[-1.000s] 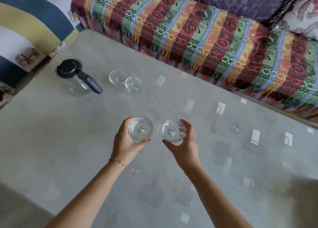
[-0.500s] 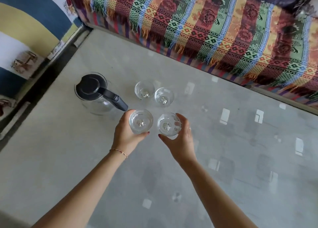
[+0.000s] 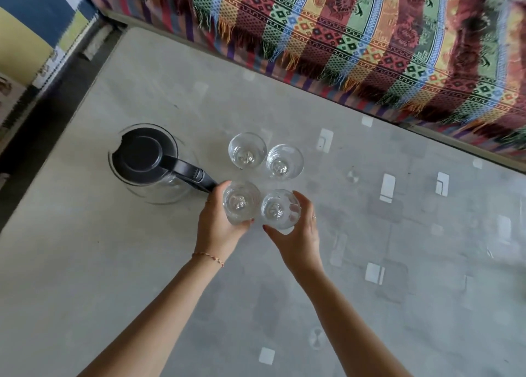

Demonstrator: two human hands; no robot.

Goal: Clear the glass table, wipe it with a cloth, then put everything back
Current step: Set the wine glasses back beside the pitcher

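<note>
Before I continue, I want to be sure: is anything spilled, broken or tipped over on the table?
Nothing stands out. The jug and two glasses stand upright on the glass table; the left hand and right hand each hold another upright glass.

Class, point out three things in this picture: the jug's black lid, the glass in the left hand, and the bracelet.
Jug's black lid [image 3: 142, 153], head view, centre of the lid.
Glass in the left hand [image 3: 241, 201], head view, inside its bowl.
Bracelet [image 3: 207, 257], head view, middle of its band.

no readable text, labels, brands or numbers anywhere
</note>
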